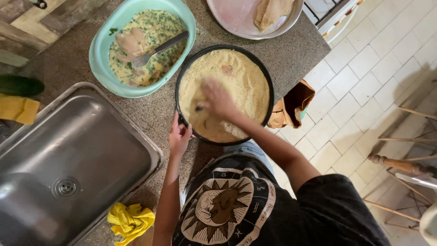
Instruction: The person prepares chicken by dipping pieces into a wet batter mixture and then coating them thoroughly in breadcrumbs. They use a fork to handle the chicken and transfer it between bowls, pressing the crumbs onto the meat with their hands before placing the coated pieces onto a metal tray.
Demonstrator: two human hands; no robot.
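breadcrumb pan point(268, 86): breading step; left hand point(180, 135) grips its rim, right hand point(217, 101) spread flat, pressing crumbs; turning next needs care.

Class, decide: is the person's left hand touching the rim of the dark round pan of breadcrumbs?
Touching. The head view shows the left hand gripping the near-left rim of the dark round pan.

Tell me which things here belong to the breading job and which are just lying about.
In use: right hand, left hand, black crumb pan, turquoise egg-mix bowl, fork, cutlet plate.
Lying about: sink, yellow cloth, yellow sponge, cucumber.
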